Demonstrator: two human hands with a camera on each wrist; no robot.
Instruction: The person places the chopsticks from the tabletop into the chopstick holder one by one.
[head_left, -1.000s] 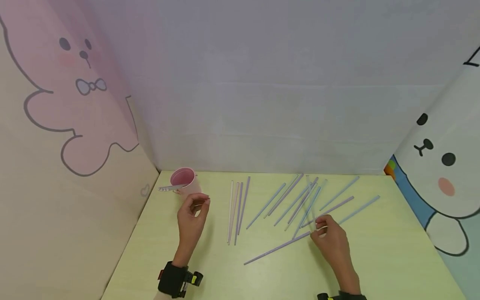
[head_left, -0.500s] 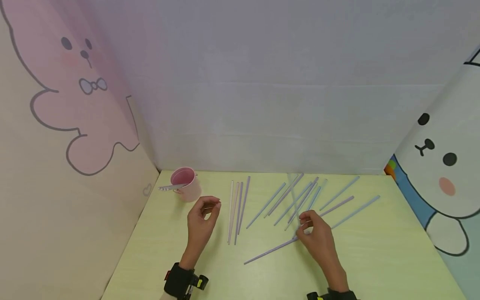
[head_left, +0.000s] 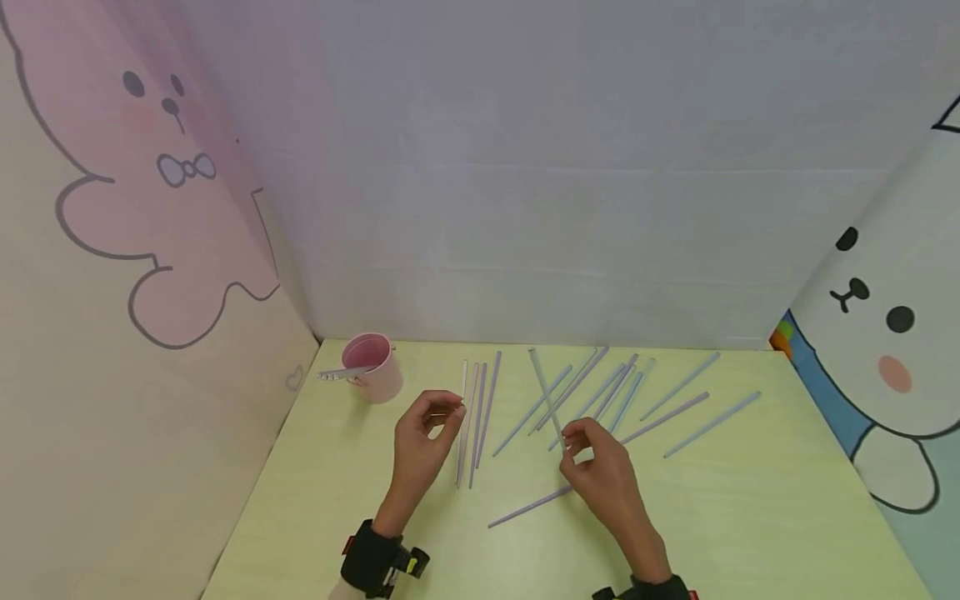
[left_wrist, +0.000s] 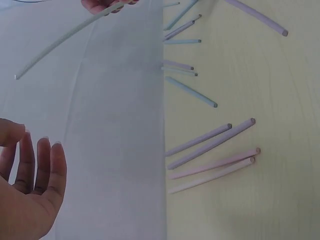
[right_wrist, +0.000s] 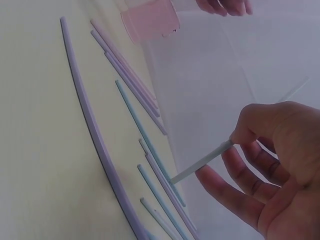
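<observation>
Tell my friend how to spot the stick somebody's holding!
Start at the pale yellow table, then find the right hand above it. The pale green stick is in its fingers, raised up, while the other sticks lie flat.

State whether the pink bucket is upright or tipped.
Upright: in the head view, the pink bucket stands on the table, mouth facing up.

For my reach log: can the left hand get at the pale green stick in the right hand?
Likely yes: the left hand looks empty, nothing shows between it and the pale green stick, and the right hand pinches that near one end, leaving the far length free.
</observation>
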